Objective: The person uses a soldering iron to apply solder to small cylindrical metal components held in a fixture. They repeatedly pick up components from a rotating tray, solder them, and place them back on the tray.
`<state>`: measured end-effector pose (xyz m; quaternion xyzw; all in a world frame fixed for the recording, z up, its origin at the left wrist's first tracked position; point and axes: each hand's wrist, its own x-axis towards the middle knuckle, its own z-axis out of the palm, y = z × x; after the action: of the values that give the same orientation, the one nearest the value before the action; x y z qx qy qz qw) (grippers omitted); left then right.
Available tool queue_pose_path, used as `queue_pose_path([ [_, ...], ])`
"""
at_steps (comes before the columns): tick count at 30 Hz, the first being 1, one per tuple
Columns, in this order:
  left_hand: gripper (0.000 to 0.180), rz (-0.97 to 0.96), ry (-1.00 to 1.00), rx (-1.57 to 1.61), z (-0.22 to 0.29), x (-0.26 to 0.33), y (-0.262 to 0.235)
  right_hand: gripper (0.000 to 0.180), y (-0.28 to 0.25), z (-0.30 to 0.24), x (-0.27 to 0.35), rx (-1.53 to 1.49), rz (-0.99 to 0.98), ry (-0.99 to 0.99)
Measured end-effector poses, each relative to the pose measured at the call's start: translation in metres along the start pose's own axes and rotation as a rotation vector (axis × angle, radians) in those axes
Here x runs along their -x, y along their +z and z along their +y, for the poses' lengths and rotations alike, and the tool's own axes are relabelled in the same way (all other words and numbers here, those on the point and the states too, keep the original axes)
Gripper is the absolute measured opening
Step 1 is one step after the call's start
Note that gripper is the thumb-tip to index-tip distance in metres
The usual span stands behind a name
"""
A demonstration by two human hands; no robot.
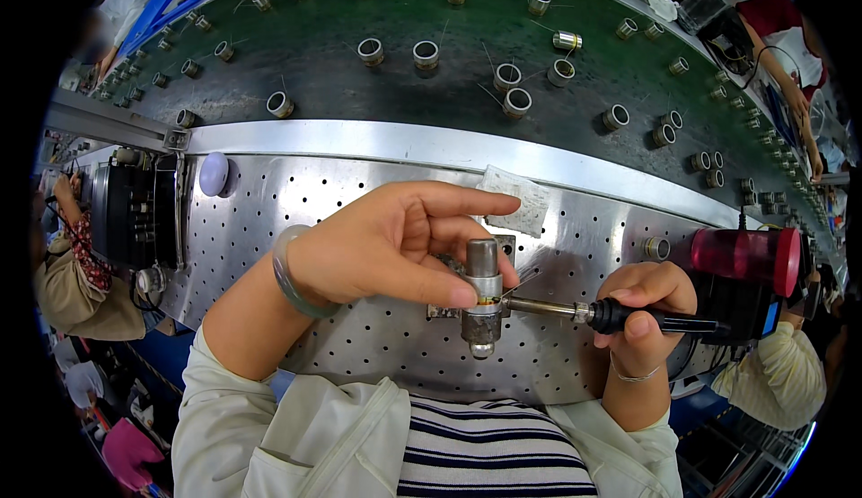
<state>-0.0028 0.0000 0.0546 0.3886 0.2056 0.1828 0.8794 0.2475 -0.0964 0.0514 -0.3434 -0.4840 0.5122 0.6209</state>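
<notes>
A green conveyor belt (359, 94) carrying small metal rings (516, 101) lies beyond the perforated steel bench (296, 220). On the bench, an upright metal cylinder (482, 275) sits in a fixture. The left hand (386, 242) pinches the cylinder between thumb and fingers. The right hand (645, 305), just right of the cylinder, grips a soldering iron (620, 316), its tip touching the cylinder's side.

Soldering iron (575, 310) — right of cylinder (483, 293)

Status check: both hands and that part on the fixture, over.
Left hand pinching the metal cylinder upright on the fixture. Right hand gripping the soldering iron, tip at the cylinder's base. Nothing blocking.
</notes>
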Motion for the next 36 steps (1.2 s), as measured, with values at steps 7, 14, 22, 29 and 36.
queue_pose_path([
  [7,0.074,0.022,0.003,-0.017,-0.0013,0.0019,0.0008,0.022,0.0031,0.0024,-0.0016,-0.050,-0.021,-0.005],
  [14,0.075,0.035,-0.009,-0.011,-0.0016,0.0044,0.0002,0.020,0.0058,0.0048,-0.0034,-0.040,-0.060,-0.044],
  [22,0.075,0.034,-0.007,-0.018,-0.0018,0.0033,0.0003,0.020,0.0045,0.0051,-0.0041,0.003,-0.108,-0.113],
  [29,0.073,0.076,-0.021,-0.025,-0.0016,0.0026,0.0051,0.020,0.0046,0.0027,-0.0037,0.014,-0.110,-0.132],
  [36,0.073,0.093,-0.003,-0.041,0.0000,0.0066,0.0083,0.019,0.0041,0.0018,-0.0036,-0.022,-0.083,-0.104],
])
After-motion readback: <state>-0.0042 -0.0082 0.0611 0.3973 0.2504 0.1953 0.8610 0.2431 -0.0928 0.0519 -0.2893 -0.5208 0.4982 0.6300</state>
